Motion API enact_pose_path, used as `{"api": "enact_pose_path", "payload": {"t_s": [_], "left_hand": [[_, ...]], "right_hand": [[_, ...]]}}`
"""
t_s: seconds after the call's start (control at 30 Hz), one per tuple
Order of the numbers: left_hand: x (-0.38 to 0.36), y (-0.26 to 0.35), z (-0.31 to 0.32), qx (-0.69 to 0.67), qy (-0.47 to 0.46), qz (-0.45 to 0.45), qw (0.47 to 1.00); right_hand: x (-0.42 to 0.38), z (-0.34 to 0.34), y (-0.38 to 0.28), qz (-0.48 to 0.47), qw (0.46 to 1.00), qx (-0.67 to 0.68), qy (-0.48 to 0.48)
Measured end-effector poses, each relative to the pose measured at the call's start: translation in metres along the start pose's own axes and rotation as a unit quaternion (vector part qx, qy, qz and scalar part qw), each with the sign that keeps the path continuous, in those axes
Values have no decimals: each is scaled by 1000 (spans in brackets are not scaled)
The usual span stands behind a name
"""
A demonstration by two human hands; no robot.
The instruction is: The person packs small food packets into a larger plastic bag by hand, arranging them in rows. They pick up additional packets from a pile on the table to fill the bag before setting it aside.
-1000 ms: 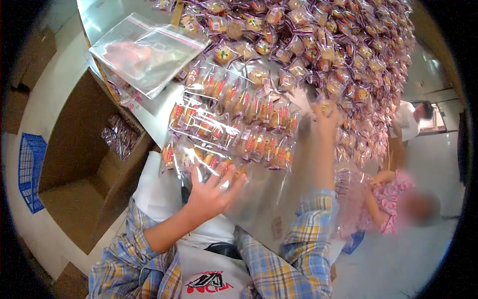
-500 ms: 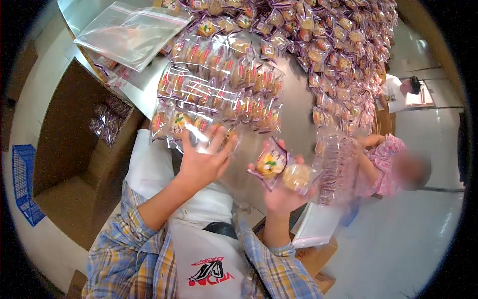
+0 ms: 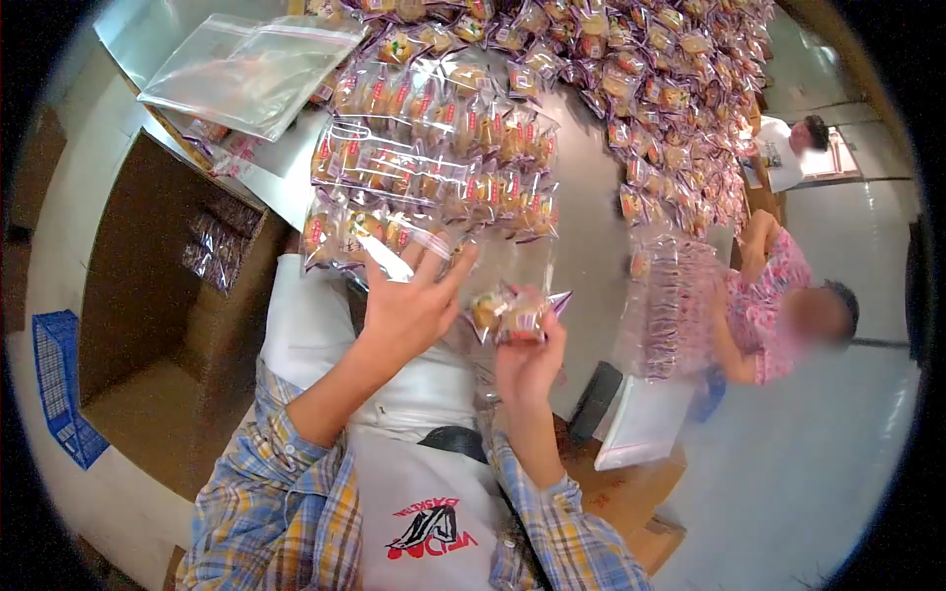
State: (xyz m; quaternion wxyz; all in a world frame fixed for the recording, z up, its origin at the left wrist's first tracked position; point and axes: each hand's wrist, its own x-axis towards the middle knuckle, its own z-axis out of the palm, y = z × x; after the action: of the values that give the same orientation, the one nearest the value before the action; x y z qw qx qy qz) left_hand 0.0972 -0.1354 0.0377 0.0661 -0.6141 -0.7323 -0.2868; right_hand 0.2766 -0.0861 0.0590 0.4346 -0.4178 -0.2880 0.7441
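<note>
A large clear bag [image 3: 424,143] lies on the table with rows of wrapped pastries inside. My left hand [image 3: 409,310] rests at the bag's near edge, fingers spread over the front row of pastries. Close by on the right, my right hand [image 3: 530,364] grips two wrapped pastries [image 3: 509,313] between thumb and fingers, just off the near right corner of the bag. The pastries in it are slightly blurred.
A big heap of wrapped pastries [image 3: 650,89] covers the table's far side. Flat empty bags [image 3: 251,74] lie at the upper left, above an open carton [image 3: 148,295]. A blue crate [image 3: 64,384] stands far left. A co-worker in pink [image 3: 778,305] leans beside another filled bag [image 3: 670,305].
My right hand has moved left with the two pastries, closer to the large bag and my left hand. My left hand has barely shifted. The pink-sleeved co-worker's arms have moved.
</note>
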Motion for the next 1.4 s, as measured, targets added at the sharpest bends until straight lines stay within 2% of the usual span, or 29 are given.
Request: {"api": "enact_pose_path", "payload": {"t_s": [0.03,0.17,0.27,0.33,0.43,0.57,0.67,0.73,0.8,0.83,0.9,0.97,1.07,1.17,1.27,1.37,1.4], "left_hand": [[2,-1,-5,-4,-25,11,1000],[2,3,-6,-11,-58,6,998],[6,4,-11,25,-57,7,998],[8,9,-17,24,-62,3,998],[10,7,-6,-10,-76,94,993],[8,6,6,-33,-43,77,996],[11,9,3,-66,-19,54,996],[10,9,7,-76,-5,40,996],[11,8,6,-76,2,37,996],[12,9,5,-78,4,35,996],[12,12,5,-93,6,20,995],[9,10,10,-107,7,9,994],[11,8,3,-70,-17,22,997],[12,9,-4,-56,-33,18,998],[14,12,-6,-61,-38,17,997],[12,10,-5,-61,-31,26,997],[13,9,-7,-56,-32,36,997]], "right_hand": [[9,3,1,-32,999,-23,19],[27,13,16,-64,997,-32,14],[27,10,19,-83,992,69,-71],[23,14,15,-84,993,51,-67],[21,16,17,-107,990,18,-86],[19,24,17,-157,982,-18,-107],[22,-13,27,-229,960,-113,-115],[21,-21,34,-273,927,-250,-58],[20,-21,34,-237,922,-306,-26],[12,-15,30,-179,939,-294,-21],[7,-13,33,-144,952,-268,-10],[12,-17,46,-193,952,-238,-5],[12,-8,35,-203,949,-232,-59],[14,-23,22,-96,930,-340,-101],[11,-21,23,-71,921,-365,-118],[23,-25,35,-166,914,-361,-80],[27,-22,36,-159,921,-348,-71]]}}
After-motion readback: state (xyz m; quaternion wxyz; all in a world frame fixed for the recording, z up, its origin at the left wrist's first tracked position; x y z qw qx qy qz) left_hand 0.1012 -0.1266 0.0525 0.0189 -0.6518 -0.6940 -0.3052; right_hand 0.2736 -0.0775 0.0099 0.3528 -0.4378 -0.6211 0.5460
